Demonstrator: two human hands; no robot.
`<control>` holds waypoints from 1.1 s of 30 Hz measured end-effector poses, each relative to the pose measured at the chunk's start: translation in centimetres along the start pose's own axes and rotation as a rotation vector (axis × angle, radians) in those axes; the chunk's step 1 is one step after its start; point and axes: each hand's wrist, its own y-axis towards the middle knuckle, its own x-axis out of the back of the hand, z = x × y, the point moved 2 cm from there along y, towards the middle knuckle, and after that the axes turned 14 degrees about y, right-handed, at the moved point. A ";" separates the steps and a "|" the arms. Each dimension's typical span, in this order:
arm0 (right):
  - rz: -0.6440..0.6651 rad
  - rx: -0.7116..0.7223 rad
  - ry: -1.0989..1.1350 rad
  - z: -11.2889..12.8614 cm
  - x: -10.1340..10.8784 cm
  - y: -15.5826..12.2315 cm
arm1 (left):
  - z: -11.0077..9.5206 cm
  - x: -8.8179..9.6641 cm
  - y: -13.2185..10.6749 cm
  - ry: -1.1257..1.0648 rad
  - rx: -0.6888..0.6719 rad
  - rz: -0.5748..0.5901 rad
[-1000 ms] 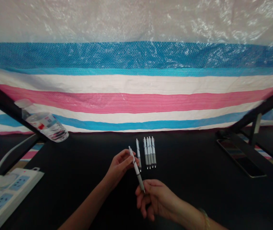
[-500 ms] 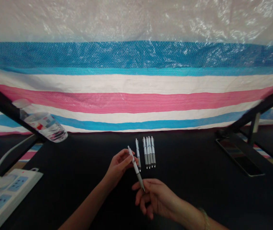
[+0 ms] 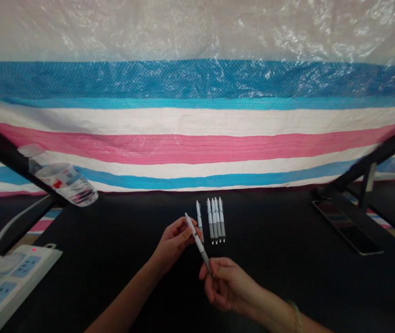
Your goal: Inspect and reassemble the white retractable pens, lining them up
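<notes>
A white and grey click pen (image 3: pixel 196 238) slants between my hands, its button end up and to the left. My left hand (image 3: pixel 174 240) pinches the white upper barrel between thumb and fingers. My right hand (image 3: pixel 227 283) is closed on the grey grip near the tip, the fingers curled under it. Just behind the held pen lies a single matching pen (image 3: pixel 199 213), its lower part partly hidden by the left fingers. To its right, several more such pens (image 3: pixel 216 221) lie side by side in a row, tips toward me.
A clear plastic bottle (image 3: pixel 69 182) stands at the back left of the black table (image 3: pixel 270 222). A white power strip (image 3: pixel 20 277) with a plugged-in cable is at the left. A phone (image 3: pixel 348 227) lies at the right, by a black frame bar. A striped sheet (image 3: pixel 197 148) hangs behind.
My right fingers have closed round the pen's grip, where they were looser and more spread. The pen's tip end has shifted slightly to the right. The pens on the table have stayed put.
</notes>
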 end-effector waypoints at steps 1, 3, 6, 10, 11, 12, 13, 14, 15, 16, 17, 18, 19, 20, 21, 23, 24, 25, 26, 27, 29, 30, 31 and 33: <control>0.008 0.002 0.008 0.0 0.1 0.0 | 0.0 0.0 0.0 -0.014 -0.007 0.010; 0.024 -0.006 0.019 -0.1 0.2 0.1 | 0.1 0.0 0.1 -0.041 -0.020 0.028; 0.046 -0.023 0.028 -0.1 0.4 0.3 | 0.2 0.0 0.1 -0.080 -0.032 0.057; 0.062 -0.033 0.034 0.0 0.6 0.3 | 0.3 0.1 0.2 -0.114 -0.025 0.067; 0.064 -0.036 0.034 0.1 0.6 0.3 | 0.3 0.1 0.2 -0.119 -0.024 0.065; 0.066 -0.037 0.032 0.1 0.6 0.3 | 0.4 0.1 0.2 -0.119 -0.022 0.060; 0.065 -0.035 0.032 0.1 0.6 0.3 | 0.4 0.1 0.2 -0.113 -0.019 0.052; 0.063 -0.030 0.031 0.2 0.5 0.2 | 0.4 0.1 0.2 -0.099 -0.015 0.044; 0.062 -0.024 0.030 0.2 0.5 0.2 | 0.4 0.1 0.2 -0.079 -0.009 0.032; 0.061 -0.019 0.030 0.2 0.4 0.2 | 0.4 0.1 0.2 -0.052 -0.004 0.014; 0.061 -0.019 0.031 0.2 0.3 0.1 | 0.4 0.2 0.1 -0.023 0.001 -0.006; 0.063 -0.024 0.029 0.3 0.1 0.1 | 0.3 0.2 0.1 0.007 0.004 -0.029; 0.066 -0.029 0.023 0.3 0.0 0.0 | 0.2 0.2 0.0 0.034 0.004 -0.054; 0.069 -0.033 0.010 0.4 -0.2 -0.1 | 0.1 0.2 0.0 0.056 0.004 -0.080; 0.069 -0.033 -0.008 0.6 -0.4 -0.2 | -0.1 0.2 0.0 0.073 0.004 -0.104; 0.056 -0.017 -0.065 0.9 -0.8 -0.4 | -0.3 0.2 -0.1 0.090 0.002 -0.142; 0.042 -0.001 -0.101 1.1 -1.0 -0.5 | -0.4 0.2 -0.1 0.094 -0.002 -0.158; 0.025 0.019 -0.141 1.3 -1.1 -0.5 | -0.5 0.1 -0.1 0.099 -0.006 -0.168; 0.006 0.044 -0.185 1.5 -1.2 -0.5 | -0.6 0.1 -0.1 0.106 -0.011 -0.174; -0.012 0.077 -0.233 1.7 -1.2 -0.5 | -0.6 0.1 -0.2 0.116 -0.014 -0.175; -0.042 0.154 -0.330 2.1 -1.2 -0.4 | -0.6 0.1 -0.2 0.140 -0.010 -0.166; -0.054 0.193 -0.375 2.2 -1.2 -0.3 | -0.5 0.1 -0.2 0.150 -0.006 -0.160; -0.063 0.228 -0.414 2.3 -1.1 -0.3 | -0.5 0.1 -0.2 0.158 -0.002 -0.153; -0.078 0.277 -0.468 2.4 -1.0 -0.2 | -0.5 0.1 -0.2 0.168 0.004 -0.146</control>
